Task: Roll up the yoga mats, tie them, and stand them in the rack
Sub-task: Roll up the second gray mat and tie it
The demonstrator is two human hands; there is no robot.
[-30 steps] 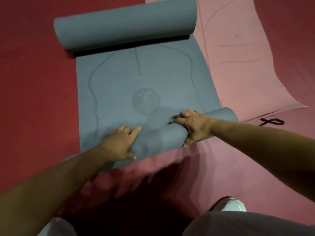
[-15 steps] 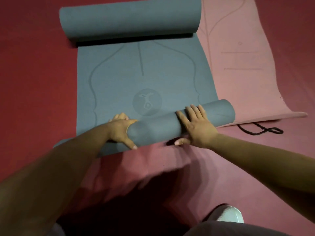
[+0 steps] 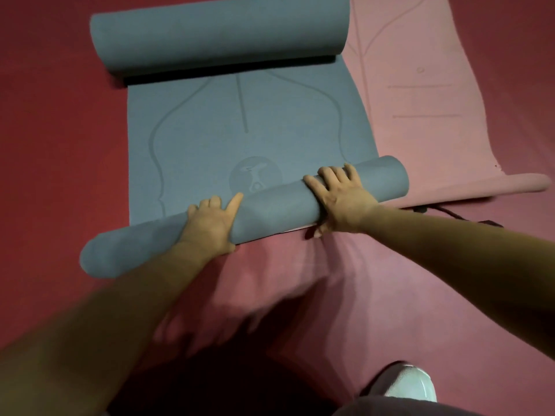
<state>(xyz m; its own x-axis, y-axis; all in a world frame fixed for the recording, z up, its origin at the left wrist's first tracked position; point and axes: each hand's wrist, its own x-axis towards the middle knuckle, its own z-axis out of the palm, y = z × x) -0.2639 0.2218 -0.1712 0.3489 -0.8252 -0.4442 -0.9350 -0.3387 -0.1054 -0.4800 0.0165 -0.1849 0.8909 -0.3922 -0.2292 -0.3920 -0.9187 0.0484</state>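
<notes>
A blue-grey yoga mat (image 3: 270, 130) lies on the red floor. Its far end is curled into a thick roll (image 3: 219, 37), and its near end forms a thinner roll (image 3: 276, 208) lying slightly askew. My left hand (image 3: 210, 226) lies over the left-middle of the near roll, fingers curled over the top and thumb at the near side. My right hand (image 3: 339, 199) presses on the roll's right part with spread, fairly straight fingers. A pink mat (image 3: 420, 100) lies flat to the right, its near edge curled up.
A black cord (image 3: 450, 213) lies on the floor just right of the near roll, partly behind my right forearm. A white shoe (image 3: 411, 385) shows at the bottom right. Red floor (image 3: 60, 130) surrounds both mats. No rack is in view.
The near roll has moved forward over the mat's round logo and grown thicker. Both hands travelled forward with it, and the right hand's fingers now spread over the top.
</notes>
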